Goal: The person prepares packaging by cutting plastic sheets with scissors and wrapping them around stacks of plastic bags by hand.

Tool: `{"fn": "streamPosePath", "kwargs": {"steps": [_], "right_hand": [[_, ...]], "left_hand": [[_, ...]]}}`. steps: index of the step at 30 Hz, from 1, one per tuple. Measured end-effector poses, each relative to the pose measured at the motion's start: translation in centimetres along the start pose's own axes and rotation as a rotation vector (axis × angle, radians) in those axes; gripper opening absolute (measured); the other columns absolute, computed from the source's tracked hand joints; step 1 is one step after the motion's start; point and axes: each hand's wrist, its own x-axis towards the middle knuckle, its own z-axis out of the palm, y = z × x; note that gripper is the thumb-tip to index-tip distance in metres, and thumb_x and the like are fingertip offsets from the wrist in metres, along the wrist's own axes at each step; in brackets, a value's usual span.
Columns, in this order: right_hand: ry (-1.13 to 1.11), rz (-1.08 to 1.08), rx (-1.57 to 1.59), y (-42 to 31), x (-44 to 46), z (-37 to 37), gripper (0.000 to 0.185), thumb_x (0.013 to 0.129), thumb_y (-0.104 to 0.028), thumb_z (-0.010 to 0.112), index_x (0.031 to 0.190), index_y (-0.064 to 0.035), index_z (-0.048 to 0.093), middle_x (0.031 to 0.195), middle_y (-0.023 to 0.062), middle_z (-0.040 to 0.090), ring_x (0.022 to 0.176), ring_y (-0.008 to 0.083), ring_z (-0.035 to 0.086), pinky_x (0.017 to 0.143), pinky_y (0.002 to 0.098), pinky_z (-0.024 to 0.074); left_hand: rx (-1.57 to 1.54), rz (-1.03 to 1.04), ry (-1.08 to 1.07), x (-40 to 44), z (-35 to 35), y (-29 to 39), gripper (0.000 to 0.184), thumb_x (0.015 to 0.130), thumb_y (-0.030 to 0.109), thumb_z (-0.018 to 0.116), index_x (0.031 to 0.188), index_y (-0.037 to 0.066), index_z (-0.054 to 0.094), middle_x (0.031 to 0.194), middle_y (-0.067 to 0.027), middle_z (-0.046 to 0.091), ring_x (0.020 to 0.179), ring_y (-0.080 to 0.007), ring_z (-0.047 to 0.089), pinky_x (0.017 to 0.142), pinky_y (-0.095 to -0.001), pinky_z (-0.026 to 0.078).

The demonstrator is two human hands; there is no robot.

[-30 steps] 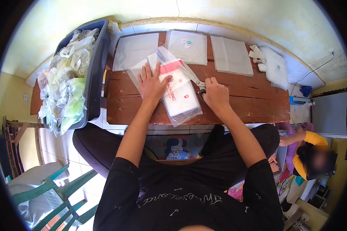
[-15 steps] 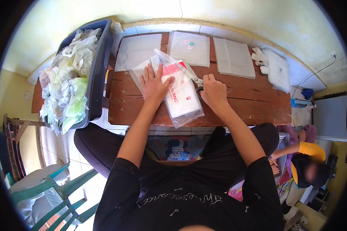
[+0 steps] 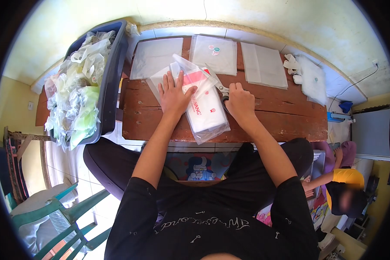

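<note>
My left hand (image 3: pixel 174 96) lies flat with its fingers spread on the upper left of a clear plastic pack (image 3: pixel 208 117) with red print and a red band. My right hand (image 3: pixel 240 103) is wrapped round the handles of metal scissors (image 3: pixel 222 89) at the pack's right side. The scissor blades point up and left at the pack's top part, partly hidden by plastic. A loose flap of clear plastic (image 3: pixel 184 65) sticks up past the pack's top end. Pack and hands are over the brown wooden table (image 3: pixel 286 115).
Flat clear bags (image 3: pixel 156 58) lie along the table's back, one stack (image 3: pixel 213 54) bearing round stickers. White rolls and a bag pile (image 3: pixel 312 78) are at the back right. A dark bin (image 3: pixel 112 86) of filled bags stands left. Another person (image 3: pixel 349 177) sits at the right.
The scissors have moved a little against the pack's top, and the flap there has folded over to the right. The other person at the right has shifted lower and moved their arms.
</note>
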Motion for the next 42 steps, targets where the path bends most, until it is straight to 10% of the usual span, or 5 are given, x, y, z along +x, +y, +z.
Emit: {"fn": "streamPosePath", "kwargs": {"steps": [42], "right_hand": [[-0.03,0.039,-0.011,0.4,-1.3,-1.3,0.022,0.076,-0.012,0.066,0.094,-0.0036,0.056,0.093,0.0131,0.061,0.074,0.0344,0.069,0.064,0.0442,0.0568]], "left_hand": [[-0.004,0.018,0.026,-0.1,0.2,0.0,0.077,0.088,0.064,0.048,0.151,0.024,0.031,0.157,-0.0208,0.02,0.146,-0.0343,0.018,0.117,-0.0508,0.01]]}}
